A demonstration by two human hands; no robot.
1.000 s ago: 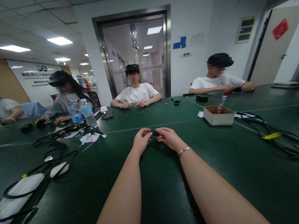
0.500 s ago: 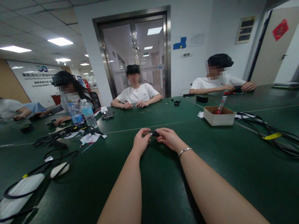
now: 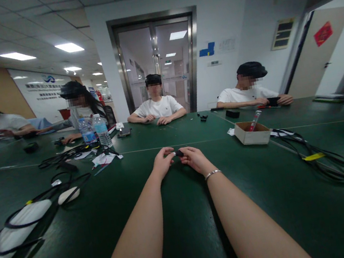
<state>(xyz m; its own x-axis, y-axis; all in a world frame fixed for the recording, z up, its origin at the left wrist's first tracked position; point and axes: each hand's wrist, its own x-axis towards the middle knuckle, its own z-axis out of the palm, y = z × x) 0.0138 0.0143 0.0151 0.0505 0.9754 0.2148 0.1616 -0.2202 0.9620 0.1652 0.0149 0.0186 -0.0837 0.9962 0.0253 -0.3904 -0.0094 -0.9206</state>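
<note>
Over the dark green table (image 3: 186, 214), both my hands meet around a small black piece (image 3: 179, 153) with a bright, metallic-looking end. It resembles a small plug or stick, but its exact kind is too small to make out. My right hand (image 3: 196, 160), with a silver bangle on the wrist, pinches the black body between thumb and fingers. From the other side, the thumb and fingers of my left hand (image 3: 163, 163) close on the bright end. The fingertips partly hide the piece.
At the right stand a cardboard box (image 3: 252, 137) and a coiled black cable (image 3: 332, 163). On the left lie a white power strip (image 3: 20, 229), tangled cables (image 3: 64, 158) and water bottles (image 3: 102, 129). Several people sit across the table, one person (image 3: 158, 107) directly opposite.
My hands stay in place; slightly more of the piece's bright end shows between my fingertips. At the far left, a co-worker's hand has lifted, and people opposite shift their hands slightly.
</note>
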